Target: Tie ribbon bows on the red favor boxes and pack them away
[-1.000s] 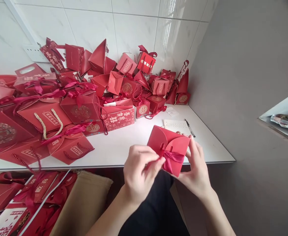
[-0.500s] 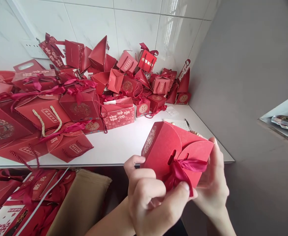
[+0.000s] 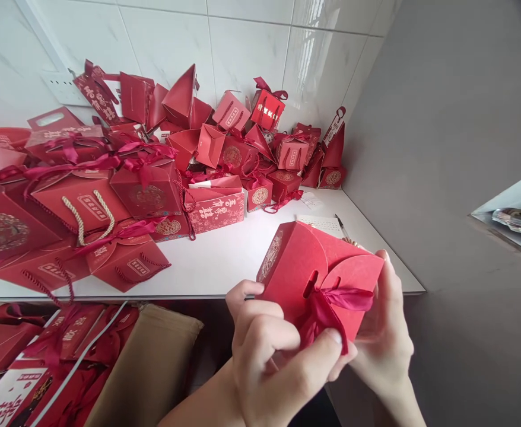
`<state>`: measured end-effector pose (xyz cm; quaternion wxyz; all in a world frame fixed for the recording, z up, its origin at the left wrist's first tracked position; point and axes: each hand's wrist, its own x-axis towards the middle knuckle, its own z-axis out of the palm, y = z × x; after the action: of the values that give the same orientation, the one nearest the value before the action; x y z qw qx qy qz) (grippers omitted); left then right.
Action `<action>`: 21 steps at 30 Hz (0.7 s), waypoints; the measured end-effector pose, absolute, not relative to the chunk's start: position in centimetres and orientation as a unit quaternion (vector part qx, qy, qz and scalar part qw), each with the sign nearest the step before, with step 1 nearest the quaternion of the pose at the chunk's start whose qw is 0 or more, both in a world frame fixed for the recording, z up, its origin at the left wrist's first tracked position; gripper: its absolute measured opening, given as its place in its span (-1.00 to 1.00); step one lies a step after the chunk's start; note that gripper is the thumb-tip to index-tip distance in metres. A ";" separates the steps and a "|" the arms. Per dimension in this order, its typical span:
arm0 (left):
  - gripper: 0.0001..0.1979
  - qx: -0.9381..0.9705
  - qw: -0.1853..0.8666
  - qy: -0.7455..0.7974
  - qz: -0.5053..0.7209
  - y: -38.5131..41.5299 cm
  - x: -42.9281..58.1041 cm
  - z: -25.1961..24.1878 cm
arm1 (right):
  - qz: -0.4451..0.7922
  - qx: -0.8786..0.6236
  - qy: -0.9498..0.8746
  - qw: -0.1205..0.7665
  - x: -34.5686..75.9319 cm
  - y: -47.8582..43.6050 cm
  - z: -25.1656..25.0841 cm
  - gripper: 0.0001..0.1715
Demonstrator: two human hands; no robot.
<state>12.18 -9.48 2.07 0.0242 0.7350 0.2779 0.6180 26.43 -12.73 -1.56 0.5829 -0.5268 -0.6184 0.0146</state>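
Observation:
A red gift box point(image 3: 298, 255) with a gold round emblem on its side is held up in front of the white shelf, tilted. A dark red ribbon point(image 3: 345, 298) passes through slots in its curved flaps. My left hand point(image 3: 278, 350) is closed, pinching the ribbon's hanging end between thumb and fingers at the box's lower edge. My right hand point(image 3: 391, 332) grips the box from its right side; part of those fingers is hidden behind it.
Many red gift boxes point(image 3: 216, 210) are piled on the white shelf point(image 3: 198, 255) against a tiled wall. A paper sheet point(image 3: 318, 223) and a pen point(image 3: 340, 225) lie behind the held box. Below left stands a cardboard box point(image 3: 149, 356) of red packages. A grey panel point(image 3: 421, 148) bounds the right.
Both hands keep the same hold on the box and ribbon. The view has shifted very slightly; nothing else has visibly moved.

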 end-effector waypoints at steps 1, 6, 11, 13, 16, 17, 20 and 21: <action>-0.92 0.725 0.009 0.269 0.634 -9.5 12.4 2.1 | 0.016 -0.525 -0.619 0.584 26.4 -12.7 -1.6 0.01; -0.92 0.723 -0.009 0.256 0.641 -9.4 12.6 2.2 | 0.009 -0.538 -0.607 0.584 26.2 -12.9 -1.5 -0.02; -0.92 0.754 -0.027 0.248 0.608 -9.2 11.9 2.9 | 0.016 -0.538 -0.604 0.587 26.1 -13.1 -1.6 -0.01; -0.92 0.768 -0.035 0.240 0.593 -9.1 11.7 3.1 | 0.020 -0.538 -0.603 0.588 26.1 -13.2 -1.6 -0.01; -0.93 0.776 -0.040 0.234 0.584 -9.2 11.6 3.0 | 0.029 -0.534 -0.606 0.589 26.4 -13.3 -1.7 0.01; -0.93 0.774 -0.039 0.236 0.586 -9.2 11.6 2.9 | 0.029 -0.533 -0.608 0.588 26.4 -13.3 -1.7 0.03; -0.93 0.769 -0.035 0.243 0.590 -9.5 11.6 2.7 | 0.029 -0.524 -0.617 0.586 26.6 -13.2 -1.8 0.10; -0.93 0.769 -0.032 0.245 0.589 -9.5 11.6 2.6 | 0.031 -0.520 -0.621 0.586 26.6 -13.2 -1.8 0.12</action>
<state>11.61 -9.53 2.62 -0.0325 0.7694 0.2446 0.5892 26.64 -13.15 -1.75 0.5860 -0.5201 -0.6206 0.0314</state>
